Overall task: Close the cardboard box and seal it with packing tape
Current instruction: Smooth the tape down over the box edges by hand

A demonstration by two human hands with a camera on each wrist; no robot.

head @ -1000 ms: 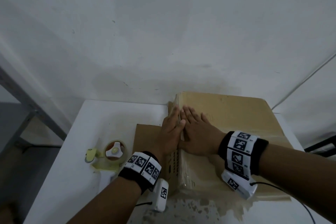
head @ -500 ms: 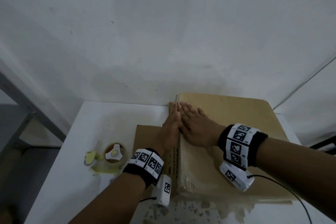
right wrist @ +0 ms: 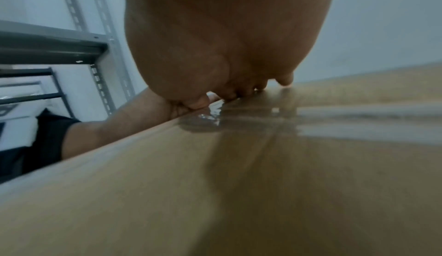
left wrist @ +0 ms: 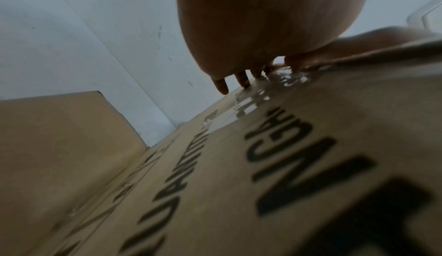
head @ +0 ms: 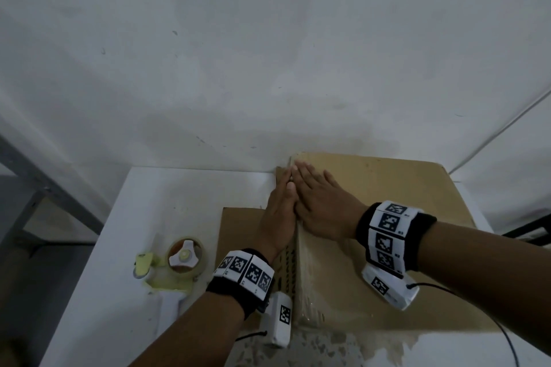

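While the cardboard box point(head: 372, 217) sat at lower right of the head view on the white table point(head: 167, 217), both hands lay flat along its left top edge. The left hand point(head: 280, 217) pressed the printed side, fingers straight; the right hand point(head: 325, 205) pressed the top — neither gripped anything. Glossy tape point(right wrist: 347, 120) showed there. A tape dispenser point(head: 176, 265) stood at lower left, well apart.

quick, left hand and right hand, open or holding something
Left hand: open, flat against the printed side of the cardboard box.
Right hand: open, pressing flat on the box top, holding nothing.
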